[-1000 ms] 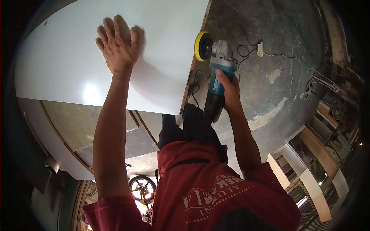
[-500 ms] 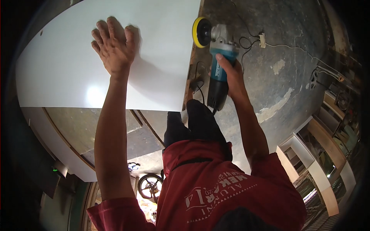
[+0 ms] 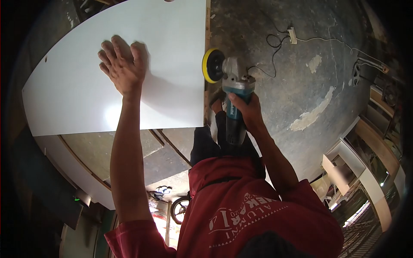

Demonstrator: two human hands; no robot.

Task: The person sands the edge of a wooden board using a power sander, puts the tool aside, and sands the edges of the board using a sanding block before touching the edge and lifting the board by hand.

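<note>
My left hand (image 3: 122, 69) lies on the upper face of a large white panel (image 3: 170, 51), its fingers spread and holding nothing. My right hand (image 3: 247, 107) is wrapped round the teal body of an angle grinder (image 3: 238, 88), thumb along its side. The grinder's yellow-edged disc (image 3: 211, 65) stands on edge at the panel's long right edge (image 3: 206, 90). Whether the disc touches that edge I cannot tell. Part of the grinder's grip is hidden behind my fingers.
A power strip (image 3: 292, 35) with a dark cord lies on the worn concrete floor (image 3: 275, 90). Wooden frames and boards (image 3: 346, 159) stand at the right. Below the panel is another board (image 3: 107, 150), and a spoked wheel (image 3: 178, 210) shows near my shirt.
The panel and my left hand sit a little differently in view. My right hand has carried the grinder left and lower in the picture, still alongside the panel's edge.
</note>
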